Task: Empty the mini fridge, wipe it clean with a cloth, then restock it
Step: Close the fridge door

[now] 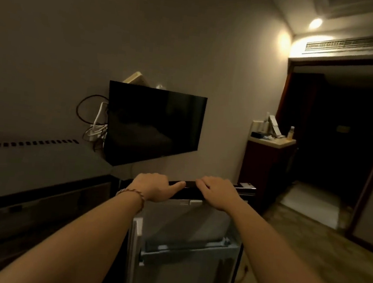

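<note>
Here, left hand (152,187) grips the black top edge of the mini fridge (185,249), fingers curled over, thumb lying along it. Fridge low centre, upright, white interior facing the viewer, long axis vertical. Right hand (218,192) curls over that edge too.

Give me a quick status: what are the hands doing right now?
Left hand and right hand both gripping the mini fridge top edge, fingers curled over it. Shelves look bare. Nothing in the way.
</note>
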